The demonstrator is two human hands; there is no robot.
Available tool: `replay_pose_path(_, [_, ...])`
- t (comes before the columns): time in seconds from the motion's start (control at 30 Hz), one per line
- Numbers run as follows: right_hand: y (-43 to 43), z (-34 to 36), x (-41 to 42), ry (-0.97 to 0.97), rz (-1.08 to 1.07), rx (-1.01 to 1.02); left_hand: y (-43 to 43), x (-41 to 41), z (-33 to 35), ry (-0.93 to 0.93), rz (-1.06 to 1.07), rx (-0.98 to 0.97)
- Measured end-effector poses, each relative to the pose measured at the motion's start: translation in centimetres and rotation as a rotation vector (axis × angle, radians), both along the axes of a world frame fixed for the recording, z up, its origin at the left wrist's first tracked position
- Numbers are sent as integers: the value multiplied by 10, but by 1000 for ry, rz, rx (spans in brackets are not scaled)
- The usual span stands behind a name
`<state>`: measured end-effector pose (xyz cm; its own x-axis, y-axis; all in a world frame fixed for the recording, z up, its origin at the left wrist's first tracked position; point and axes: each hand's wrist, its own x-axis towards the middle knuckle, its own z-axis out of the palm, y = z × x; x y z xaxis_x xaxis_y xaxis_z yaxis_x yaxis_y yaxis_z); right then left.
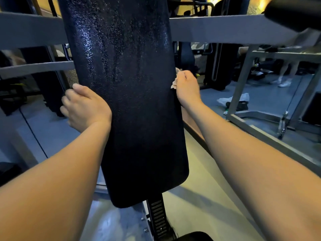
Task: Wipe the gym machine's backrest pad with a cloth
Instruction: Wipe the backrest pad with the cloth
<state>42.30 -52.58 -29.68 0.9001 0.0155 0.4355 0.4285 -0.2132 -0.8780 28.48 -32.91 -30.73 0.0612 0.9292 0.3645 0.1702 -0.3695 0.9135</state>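
The black backrest pad (pixel 132 94) stands tall in the middle of the view, its upper half glistening with wet streaks. My left hand (pixel 85 105) grips the pad's left edge, thumb on the front face and fingers curled behind. My right hand (pixel 186 87) is closed around a small pale cloth (pixel 174 83) and presses it against the pad's right edge at mid height. Only a crumpled bit of the cloth shows between my fingers and the pad.
Grey frame bars (pixel 225 28) cross behind the pad on both sides. A notched black adjuster post (pixel 159 220) runs below it. A white bag (pixel 232 100) lies on the floor at right, near another grey frame (pixel 243 79). A person's legs (pixel 284 73) stand far right.
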Motion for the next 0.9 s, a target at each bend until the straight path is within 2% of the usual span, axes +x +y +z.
replay_pose_path(0.07, [2,11,4,94,175,162,0,1,0,9,15,1])
replay_pose_path(0.17, [2,17,16,151,267,131,0,0,1,32,35,11])
replay_pose_path(0.27, [-12,-14,19,228,282,-83,-1,1,1,39,44,22])
replay_pose_path(0.37, [-40,-58,-2,459,343,-341,-1,2,1,50,51,29])
replay_pose_path(0.43, [-45,-62,-10,543,341,-413,-1,1,1,51,49,30])
replay_pose_path(0.6, [-17,4,-3,268,183,-74,-2,0,1,43,48,26])
replay_pose_path(0.7, [-19,-21,-8,263,213,-35,-2,-1,1,45,33,16])
replay_pose_path(0.77, [-33,-55,-16,357,224,-186,-1,-2,0,41,24,20])
replay_pose_path(0.83, [-49,-77,-24,509,219,-475,-1,-2,0,44,17,26])
replay_pose_path(0.9, [-56,-80,-27,606,239,-600,-2,-3,2,53,11,21])
